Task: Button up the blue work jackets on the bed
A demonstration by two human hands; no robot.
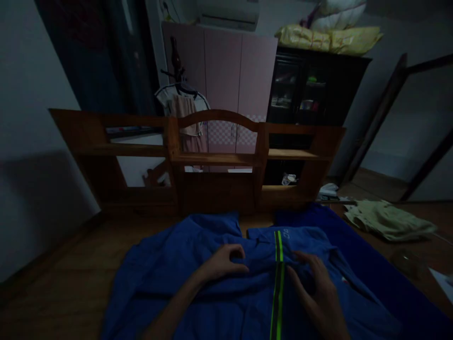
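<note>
A blue work garment (170, 278) lies spread out and wrinkled in front of me. A dark stripe with bright green edges (278, 293) runs down its right part, and pale lettering shows near the top of that part. My left hand (226, 262) is over the middle of the cloth, its thumb and fingers curved apart with nothing seen between them. To the right of the stripe, my right hand (316, 288) is also open, thumb and fingers spread close to the fabric. Whether the fingertips touch the cloth, I cannot tell.
Beyond the garment stands a wooden headboard (215, 160) with shelves. A darker blue cloth (361, 255) lies under and right of the garment. Pale green folded cloth (389, 219) rests at the right. Pink wardrobe doors (222, 75) and a black cabinet (325, 85) stand behind.
</note>
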